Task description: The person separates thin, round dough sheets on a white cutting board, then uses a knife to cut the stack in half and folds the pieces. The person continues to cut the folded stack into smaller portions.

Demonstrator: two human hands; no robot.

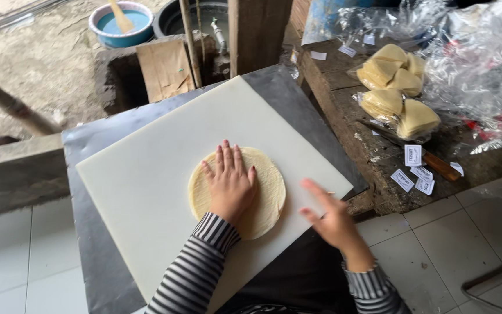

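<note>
A round, pale yellow flatbread [268,189] lies on a large white cutting board [146,180]. My left hand [229,181] rests flat on top of the flatbread with its fingers spread, covering its middle. My right hand [331,216] hovers at the board's right edge, blurred, fingers apart, holding nothing. Both arms wear black-and-white striped sleeves.
The board sits on a dark metal sheet [88,244]. On the rough wooden bench at right lie bagged folded flatbreads [399,87], small white paper labels [413,171], a wooden-handled knife [437,164] and crumpled clear plastic [483,64]. A blue basin [121,23] stands at the back.
</note>
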